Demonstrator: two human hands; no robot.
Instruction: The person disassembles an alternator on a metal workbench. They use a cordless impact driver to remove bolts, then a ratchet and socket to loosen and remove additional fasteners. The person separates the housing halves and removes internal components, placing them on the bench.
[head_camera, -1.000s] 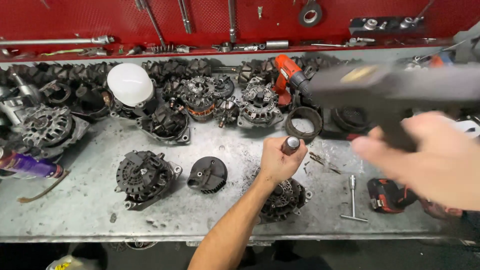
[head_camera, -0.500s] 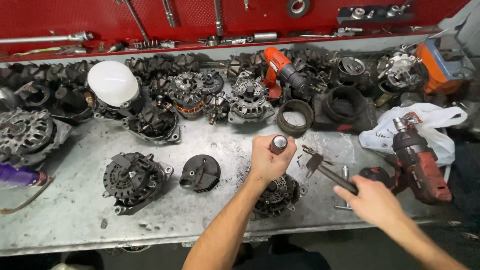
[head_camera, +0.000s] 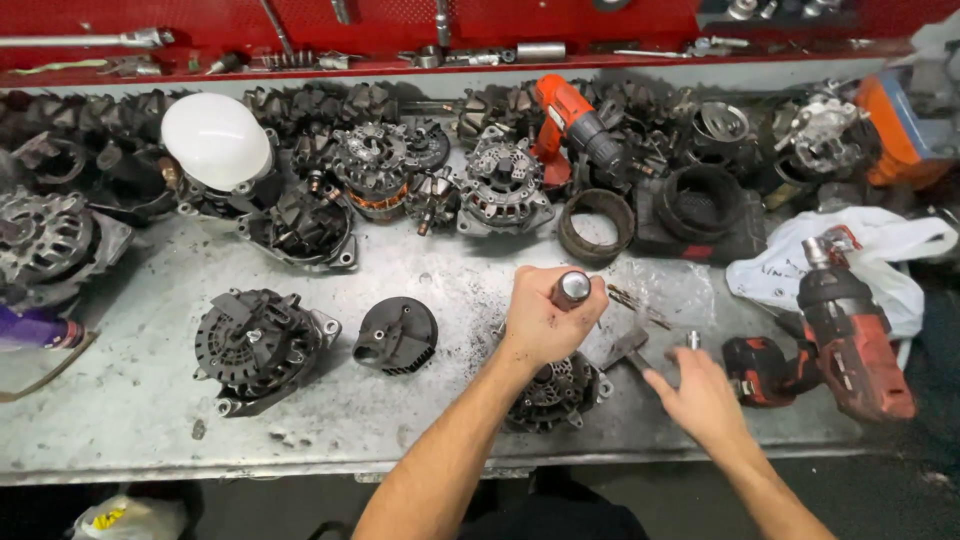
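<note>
My left hand (head_camera: 545, 320) is closed around a dark tool handle with a round metal end (head_camera: 572, 288), held upright over a dark alternator part (head_camera: 555, 395) near the bench's front edge. My right hand (head_camera: 700, 400) lies low on the bench just right of that part. Its fingers are spread, with the fingertips at a flat grey metal piece (head_camera: 628, 347). A small metal T-handle tool (head_camera: 693, 340) stands just beyond the hand. A red and black cordless impact wrench (head_camera: 845, 335) lies on the bench to the right, out of my hand.
A finned alternator (head_camera: 255, 345) and a black round cover (head_camera: 397, 335) sit on the grey metal bench (head_camera: 150, 420) at the left. Many alternator parts, a white dome (head_camera: 215, 140), a red drill (head_camera: 570, 120) and a white bag (head_camera: 870, 245) crowd the back.
The impact wrench that was in my right hand now lies on the bench at the right. My right hand has dropped to the small tools beside the alternator part. The left hand holds still.
</note>
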